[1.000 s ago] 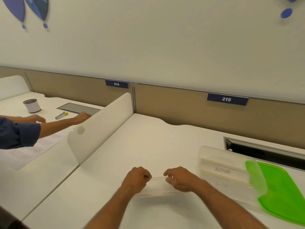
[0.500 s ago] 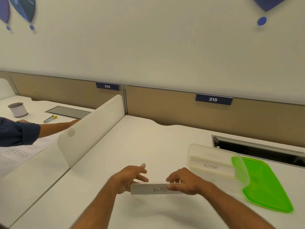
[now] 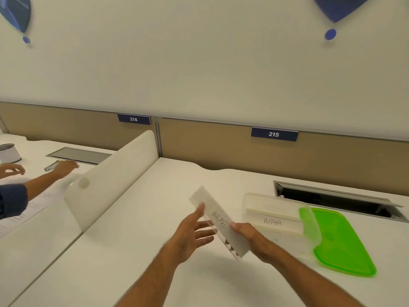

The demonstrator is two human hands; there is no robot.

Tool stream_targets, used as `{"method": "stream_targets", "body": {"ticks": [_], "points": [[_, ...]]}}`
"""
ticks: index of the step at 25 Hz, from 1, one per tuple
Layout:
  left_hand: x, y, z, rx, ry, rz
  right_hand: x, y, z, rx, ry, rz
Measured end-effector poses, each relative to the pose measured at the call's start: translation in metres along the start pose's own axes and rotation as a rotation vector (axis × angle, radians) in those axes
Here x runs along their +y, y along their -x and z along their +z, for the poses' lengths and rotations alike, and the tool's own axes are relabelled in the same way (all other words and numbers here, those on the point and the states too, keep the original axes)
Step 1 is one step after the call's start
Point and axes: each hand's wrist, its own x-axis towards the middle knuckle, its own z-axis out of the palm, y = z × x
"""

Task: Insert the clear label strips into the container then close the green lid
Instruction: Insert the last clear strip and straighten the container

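A clear label strip marked BETA (image 3: 218,220) is lifted off the white desk and tilted, its far end pointing up and left. My right hand (image 3: 249,237) grips its near end. My left hand (image 3: 192,232) is open beside the strip, fingers spread, one fingertip touching its left edge. To the right stands the clear container (image 3: 247,204), open, with a strip marked ALPHA (image 3: 272,222) upright inside and another strip below it. The green lid (image 3: 345,244) lies flat on the desk, partly under the container's right side.
A white divider panel (image 3: 115,173) separates my desk from the left one, where another person's hands (image 3: 64,168) rest by papers, a pen and a white cup (image 3: 8,152). An open cable slot (image 3: 332,200) lies behind the container.
The BETA strip rose off the desk and swung from lying level to a steep tilt. My left hand let go of it and opened; my right hand kept its grip.
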Motion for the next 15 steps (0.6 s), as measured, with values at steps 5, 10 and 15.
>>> {"method": "stream_targets", "body": {"ticks": [5, 10, 15], "points": [[-0.007, 0.002, 0.044, 0.036, -0.286, 0.185, 0.001, 0.004, 0.014, 0.048, -0.311, -0.005], [-0.002, 0.003, 0.06, 0.052, -0.401, 0.251, 0.006, 0.012, 0.008, -0.025, -0.382, -0.048], [0.004, 0.002, 0.072, 0.116, -0.698, 0.301, 0.013, 0.018, -0.003, -0.035, -0.346, -0.073]]}}
